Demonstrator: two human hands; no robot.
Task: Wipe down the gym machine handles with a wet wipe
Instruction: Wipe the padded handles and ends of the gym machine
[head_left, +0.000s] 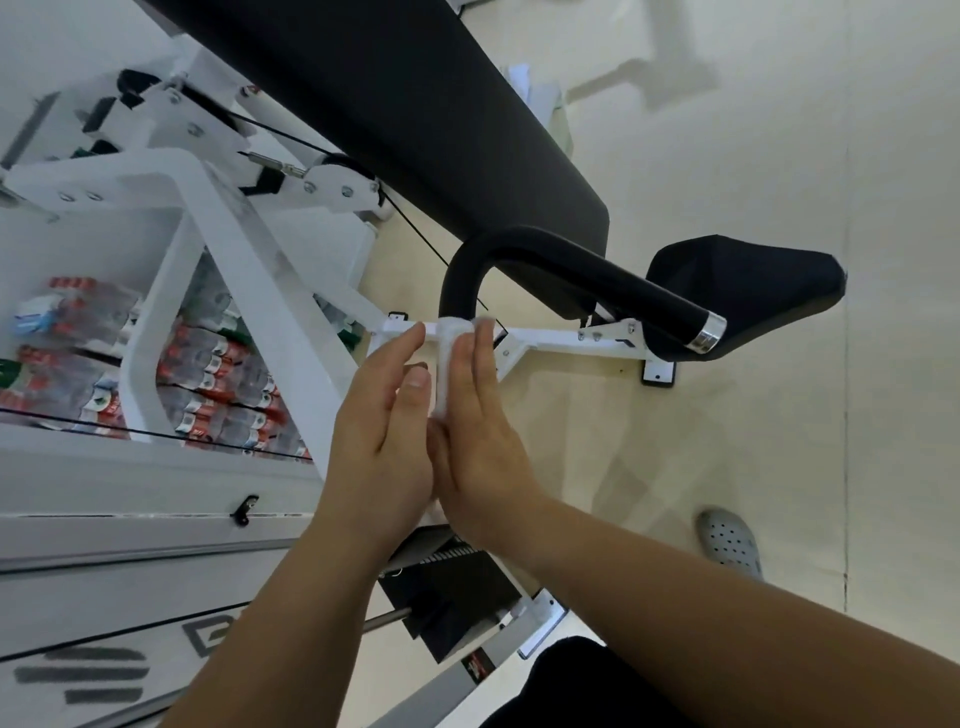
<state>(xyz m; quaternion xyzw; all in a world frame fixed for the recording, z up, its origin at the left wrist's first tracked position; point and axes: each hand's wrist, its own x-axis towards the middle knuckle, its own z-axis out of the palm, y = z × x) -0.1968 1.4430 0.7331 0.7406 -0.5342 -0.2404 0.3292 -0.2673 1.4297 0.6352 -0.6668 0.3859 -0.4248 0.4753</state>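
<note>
Item 1, my left hand (382, 415): fingers straight, thumb laid against the wipe, nothing gripped
Item 2, my right hand (480, 431): fingers straight, pressing the wipe from the other side
Item 3, wipe (445, 364): white, folded to a long strip, sandwiched upright between both hands
Item 4, handle (597, 283): black padded bar. Its bend sits at 12 o'clock, just over the wipe's top; I cannot tell if they touch. The long axis runs toward 4 o'clock to a chrome cap (705, 332). I judge my right hand nearer that straight run
Item 5, seat (748, 280) at 2 o'clock; white frame (249, 249) at 10 o'clock; packed bottles (208, 374) at 9 o'clock
</note>
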